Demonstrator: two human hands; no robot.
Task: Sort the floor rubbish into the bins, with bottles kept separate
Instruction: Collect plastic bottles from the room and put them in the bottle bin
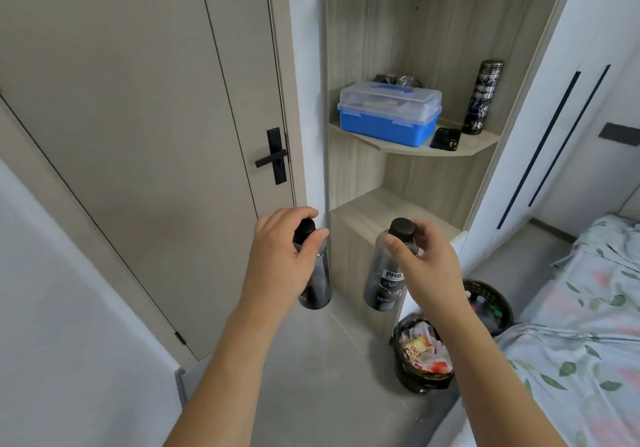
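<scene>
Both hands hold a clear plastic bottle with a black cap and dark label, up in the air over the grey floor. My left hand (282,256) grips the neck of the left bottle (317,289). My right hand (429,266) pinches the neck of the right bottle (382,285), which hangs upright. Below my right forearm stands a black bin (420,382) full of wrappers and paper. Behind it, a second black bin (491,299) holds bottles and is partly hidden by my arm.
A closed beige door (138,135) with a black handle (273,159) is on the left. A wooden corner shelf (415,148) carries a blue box and a flask. A bed with floral sheet (581,342) fills the right. Grey floor (311,360) lies between.
</scene>
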